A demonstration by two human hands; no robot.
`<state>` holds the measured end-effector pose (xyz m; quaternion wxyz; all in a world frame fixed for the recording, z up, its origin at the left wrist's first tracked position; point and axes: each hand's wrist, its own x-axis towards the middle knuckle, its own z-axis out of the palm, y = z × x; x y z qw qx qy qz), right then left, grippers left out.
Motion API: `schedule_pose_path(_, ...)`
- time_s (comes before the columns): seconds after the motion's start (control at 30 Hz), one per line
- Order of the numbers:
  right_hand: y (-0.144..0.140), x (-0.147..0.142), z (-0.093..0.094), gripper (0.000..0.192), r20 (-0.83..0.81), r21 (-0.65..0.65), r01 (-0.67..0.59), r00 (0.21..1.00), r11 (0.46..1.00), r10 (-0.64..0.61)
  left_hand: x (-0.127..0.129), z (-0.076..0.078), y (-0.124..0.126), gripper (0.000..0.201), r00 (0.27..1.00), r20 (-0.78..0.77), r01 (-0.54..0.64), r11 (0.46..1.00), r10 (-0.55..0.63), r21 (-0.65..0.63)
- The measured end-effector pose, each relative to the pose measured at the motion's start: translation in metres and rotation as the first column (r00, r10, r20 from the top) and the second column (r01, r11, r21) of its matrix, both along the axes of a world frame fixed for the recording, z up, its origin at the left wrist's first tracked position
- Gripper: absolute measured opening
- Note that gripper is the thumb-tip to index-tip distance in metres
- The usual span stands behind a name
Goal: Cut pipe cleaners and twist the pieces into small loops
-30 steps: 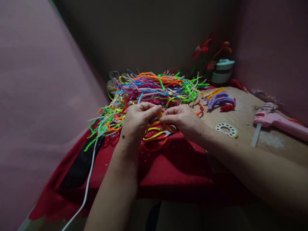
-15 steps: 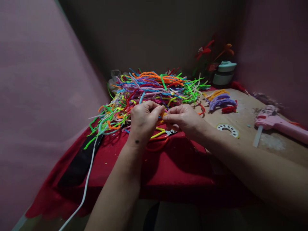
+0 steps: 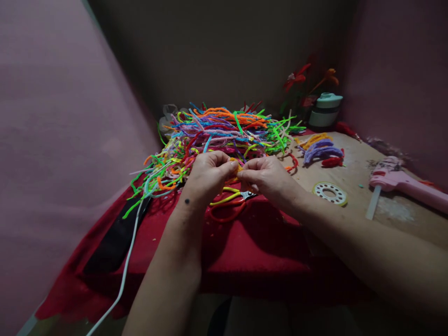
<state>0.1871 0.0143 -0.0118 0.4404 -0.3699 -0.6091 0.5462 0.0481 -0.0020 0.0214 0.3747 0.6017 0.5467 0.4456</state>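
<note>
Between my fingertips is a small orange-yellow pipe cleaner [image 3: 239, 168], mostly covered by the fingers. My left hand [image 3: 212, 173] pinches it from the left, thumb and forefinger together. From the other side my right hand [image 3: 265, 177] grips it the same way, the two hands almost touching. Just below them, scissors [image 3: 228, 200] with one yellow and one red handle lie on the red cloth [image 3: 259, 247]. Behind the hands rises a big heap of many-coloured pipe cleaners [image 3: 224, 128].
To the right, a pink glue gun [image 3: 402, 179] rests on brown board near a white ring with holes [image 3: 329, 193]. Purple bent pipe cleaners [image 3: 322, 150] lie behind. A black phone [image 3: 115, 240] and white cable [image 3: 130, 254] are at left. A lidded jar [image 3: 325, 111] stands at back.
My left wrist has turned and shifted slightly left. More of the orange-yellow piece and the scissor handles shows. Both hands keep their pinch.
</note>
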Motion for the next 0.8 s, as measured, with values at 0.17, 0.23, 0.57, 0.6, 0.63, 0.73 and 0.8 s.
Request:
schedule_pose_path(0.17,-0.0026,-0.0003,0.0013,0.016,0.014,0.02,0.011,1.0,1.0,-0.011,-0.0048,-0.0024,0.0025,0.012,0.999,0.003,0.052,0.998,-0.052,-0.018)
schedule_pose_path(0.23,-0.0041,-0.0007,0.0022,0.015,0.028,0.015,0.014,0.999,1.0,-0.014,-0.0056,-0.0032,0.0034,0.008,0.999,0.009,0.039,0.998,-0.039,-0.039)
schedule_pose_path(0.57,0.0025,0.0002,-0.001,0.015,-0.026,-0.003,-0.029,0.999,1.0,0.028,-0.0101,-0.0047,0.0055,0.018,0.971,0.213,0.119,0.992,-0.106,-0.046)
schedule_pose_path(0.6,0.003,0.0005,-0.0021,0.015,-0.039,-0.007,-0.025,0.999,1.0,0.025,-0.0102,-0.0045,0.0051,0.017,0.973,0.202,0.126,0.991,-0.114,-0.049)
schedule_pose_path(0.63,0.0032,0.0006,-0.003,0.014,-0.049,-0.009,-0.022,0.999,1.0,0.021,-0.01,-0.0043,0.0047,0.016,0.974,0.19,0.133,0.99,-0.121,-0.055)
schedule_pose_path(0.73,0.0025,0.0001,-0.0037,0.014,-0.072,-0.01,-0.015,0.997,1.0,0.015,-0.0083,-0.0038,0.0043,0.013,0.985,0.14,0.107,0.993,-0.1,-0.049)
schedule_pose_path(0.8,0.0017,-0.0004,-0.003,0.015,-0.081,-0.016,-0.011,0.997,1.0,0.009,-0.0067,-0.0037,0.0045,0.011,0.993,0.098,0.07,0.997,-0.067,-0.018)
